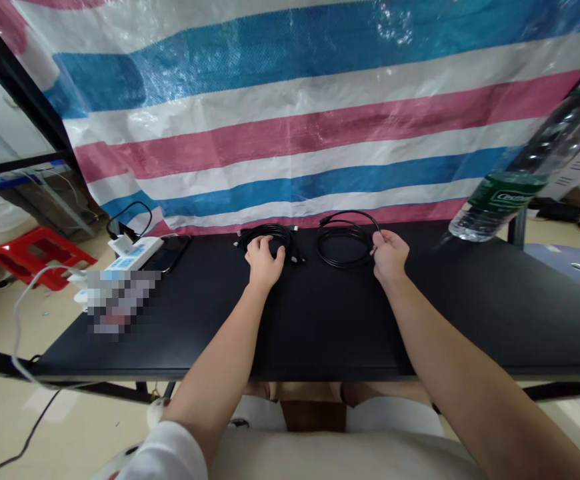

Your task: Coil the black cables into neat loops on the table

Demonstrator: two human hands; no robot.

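My left hand (265, 259) rests over a bundle of coiled black cables (285, 233), its fingers spread and curved at the near side of the pile. Light-coloured connector ends stick out of that bundle. To the right, a single black cable (343, 265) lies in a loose coil on the black table (320, 327). My right hand (390, 255) is closed round a raised stretch of this cable at the coil's right side. One dark plug of the cable shows at the coil's upper left. The fingertips of my right hand are partly hidden.
A white power strip (137, 257) with plugs and a dark phone (173, 253) lie at the left. A clear water bottle (510, 190) with a green label stands at the right back. Behind the table hangs a striped plastic sheet (280, 153). A red stool (43, 257) stands beyond, left.
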